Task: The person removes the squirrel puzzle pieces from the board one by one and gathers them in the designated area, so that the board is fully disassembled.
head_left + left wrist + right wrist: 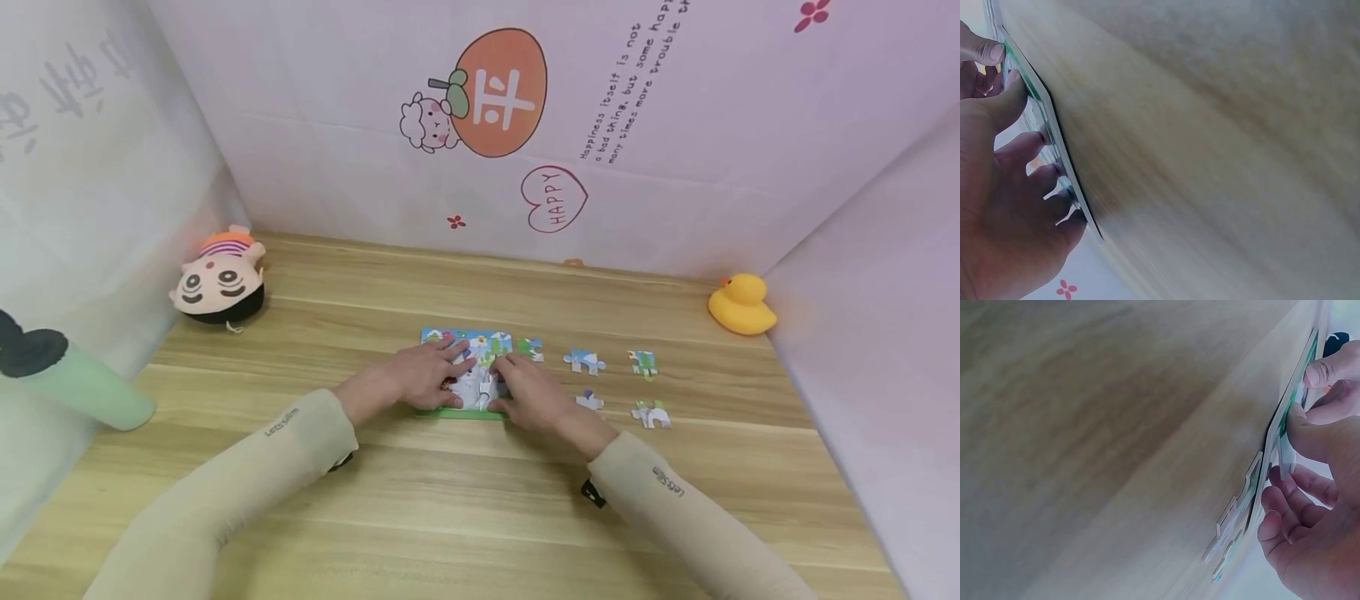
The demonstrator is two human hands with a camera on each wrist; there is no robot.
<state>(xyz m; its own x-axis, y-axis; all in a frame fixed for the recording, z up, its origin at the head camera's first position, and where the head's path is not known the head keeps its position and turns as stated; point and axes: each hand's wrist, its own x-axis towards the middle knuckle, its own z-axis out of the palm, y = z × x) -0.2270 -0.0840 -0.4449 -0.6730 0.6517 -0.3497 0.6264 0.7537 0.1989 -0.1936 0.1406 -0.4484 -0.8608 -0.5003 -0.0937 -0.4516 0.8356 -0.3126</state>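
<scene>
A jigsaw puzzle (pixel 468 413) with a blue top edge and a green bottom edge lies flat on the wooden table. My left hand (pixel 423 375) rests on its left part with fingers spread; in the left wrist view, the fingertips (pixel 1075 219) touch the puzzle's face. At the right side of the puzzle, my right hand (pixel 531 393) pinches a puzzle piece (pixel 1285 453) between thumb and fingers. That piece stands tilted against the board in the right wrist view. The hands partly cover the picture, so how the piece meets its neighbours is hidden.
Several loose puzzle pieces (pixel 584 361) lie right of the board. A yellow rubber duck (pixel 742 304) sits at the back right corner, a plush doll (pixel 222 279) at the back left. A green bottle (pixel 90 392) stands at the left edge. Printed cloth walls (pixel 337 167) enclose the table.
</scene>
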